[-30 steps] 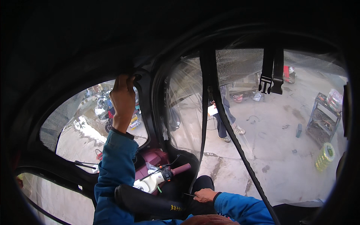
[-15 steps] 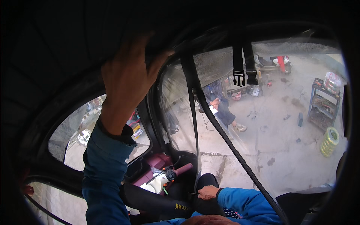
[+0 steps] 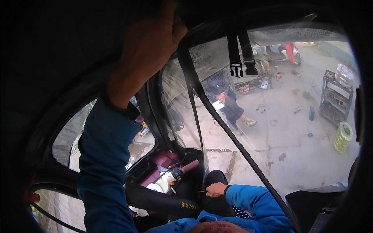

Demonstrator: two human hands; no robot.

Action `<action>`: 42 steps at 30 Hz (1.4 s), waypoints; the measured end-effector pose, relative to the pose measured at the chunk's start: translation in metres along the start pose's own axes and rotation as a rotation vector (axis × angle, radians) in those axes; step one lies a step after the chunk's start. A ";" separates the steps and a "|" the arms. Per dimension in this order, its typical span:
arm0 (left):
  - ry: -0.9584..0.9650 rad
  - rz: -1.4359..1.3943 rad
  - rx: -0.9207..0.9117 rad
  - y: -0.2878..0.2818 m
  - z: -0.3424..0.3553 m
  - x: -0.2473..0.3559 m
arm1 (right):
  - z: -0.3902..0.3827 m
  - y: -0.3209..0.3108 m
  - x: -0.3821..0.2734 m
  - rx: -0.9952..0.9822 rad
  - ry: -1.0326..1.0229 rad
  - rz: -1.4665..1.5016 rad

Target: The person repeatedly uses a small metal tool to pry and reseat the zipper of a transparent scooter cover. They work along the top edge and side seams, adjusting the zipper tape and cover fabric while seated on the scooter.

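Note:
My left hand [image 3: 149,46] is raised against the dark roof lining of a covered vehicle cabin, at the top of the view. Its thumb shows apart and a finger stretches upward; the other fingertips fade into shadow. Low in the middle, my right hand [image 3: 216,190] is closed over my dark-trousered thigh. A thin dark rod-like tool [image 3: 201,191] sticks out of it to the left; its handle is hidden in the fist. Left of it are a black padded cover [image 3: 159,201] and a handlebar grip [image 3: 190,167] with white casing.
A clear plastic door sheet [image 3: 272,155] with a black zipper [image 3: 241,146] hangs on the right. Two buckle straps [image 3: 235,58] dangle above. Outside are a seated person [image 3: 232,107], a tool rack [image 3: 336,99], a yellow-green roll stack [image 3: 343,137] and a parked scooter [image 3: 281,53].
My left hand has moved up and to the right along the roof lining, its fingers going further into shadow. My right hand stays on my thigh with the rod. The view has shifted slightly.

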State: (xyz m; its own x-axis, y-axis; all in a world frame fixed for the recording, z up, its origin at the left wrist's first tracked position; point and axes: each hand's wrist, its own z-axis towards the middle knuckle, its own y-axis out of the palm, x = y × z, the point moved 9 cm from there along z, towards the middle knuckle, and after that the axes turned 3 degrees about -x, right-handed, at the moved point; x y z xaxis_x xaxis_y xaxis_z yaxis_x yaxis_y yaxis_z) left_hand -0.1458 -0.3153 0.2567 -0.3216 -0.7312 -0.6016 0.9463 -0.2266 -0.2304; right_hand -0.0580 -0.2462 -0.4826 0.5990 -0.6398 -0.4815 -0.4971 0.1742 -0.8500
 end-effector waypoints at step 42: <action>0.138 0.212 0.278 -0.009 -0.149 -0.097 | -0.009 -0.014 -0.009 0.032 0.044 -0.048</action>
State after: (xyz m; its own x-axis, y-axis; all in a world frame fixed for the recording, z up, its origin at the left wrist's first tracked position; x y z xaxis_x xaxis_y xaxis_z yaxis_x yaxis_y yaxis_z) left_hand -0.1279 -0.1467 0.2034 -0.1009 -0.6915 -0.7153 0.9589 -0.2591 0.1152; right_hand -0.0618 -0.2495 -0.4647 0.5928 -0.6805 -0.4307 -0.4476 0.1661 -0.8786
